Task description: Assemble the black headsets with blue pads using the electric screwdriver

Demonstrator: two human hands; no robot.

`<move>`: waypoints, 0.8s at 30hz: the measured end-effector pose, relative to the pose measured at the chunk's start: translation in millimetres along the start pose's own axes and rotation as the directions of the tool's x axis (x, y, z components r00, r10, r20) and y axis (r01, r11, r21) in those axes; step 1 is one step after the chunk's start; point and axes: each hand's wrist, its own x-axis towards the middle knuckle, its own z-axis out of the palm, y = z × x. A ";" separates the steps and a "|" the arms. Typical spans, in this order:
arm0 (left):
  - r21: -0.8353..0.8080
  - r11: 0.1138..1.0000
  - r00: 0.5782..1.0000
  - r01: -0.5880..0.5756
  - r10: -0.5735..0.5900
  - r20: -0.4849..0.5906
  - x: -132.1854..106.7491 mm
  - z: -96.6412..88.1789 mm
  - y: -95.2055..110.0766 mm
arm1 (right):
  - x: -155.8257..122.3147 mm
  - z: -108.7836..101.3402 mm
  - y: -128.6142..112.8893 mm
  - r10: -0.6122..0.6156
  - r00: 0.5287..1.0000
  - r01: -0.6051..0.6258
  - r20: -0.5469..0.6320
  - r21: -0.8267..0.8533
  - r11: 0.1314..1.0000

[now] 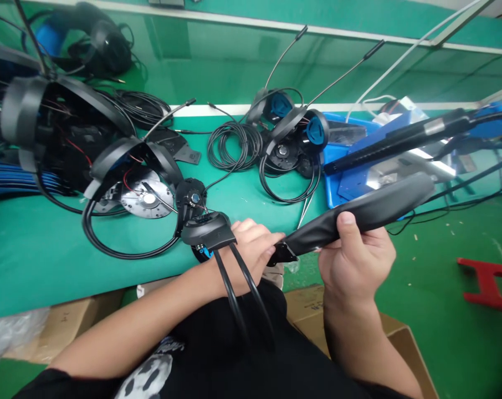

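A padded black headband [379, 209] slants up to the right in front of my body. My right hand [357, 255] is closed around its middle, thumb lying on top. At its lower left end, my left hand [253, 246] is closed with fingertips on a small black end piece [285, 253]. Beside my left hand is a headset earcup housing [207, 230]; two thin black bands [230, 288] run from it across my left wrist towards my shirt. An open earcup [193, 198] with bare inner parts lies against that housing. My left palm is hidden.
Partly assembled headsets [147, 194] with coiled cables stand on the green bench [22, 266]. Further back are a cable coil [234, 145] and blue-padded earcups [317, 130]. A blue bin [332, 191] and a black-handled tool [400, 138] are right. Below are cardboard boxes [406, 346] and a red stool [490, 282].
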 end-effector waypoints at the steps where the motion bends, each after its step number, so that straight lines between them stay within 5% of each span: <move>1: 0.029 1.000 1.000 0.010 -0.010 0.012 -0.6 -0.7 1.3 | -0.2 0.5 0.2 0.007 1.000 -0.007 -0.019 0.010 1.000; 9: 0.123 0.992 0.998 0.013 -0.020 0.054 2.5 -4.2 7.0 | -2.7 2.6 -2.8 0.086 0.995 -0.082 -0.045 0.074 0.994; 16: 0.112 0.994 0.994 0.002 -0.014 0.108 6.5 -6.9 6.6 | 2.6 -5.1 -14.9 0.191 0.968 -0.196 0.161 0.018 0.980; 24: 0.056 0.998 0.991 -0.017 0.010 0.136 6.4 -7.5 5.8 | 6.1 -6.1 -12.8 0.216 0.960 -0.228 0.177 0.051 0.972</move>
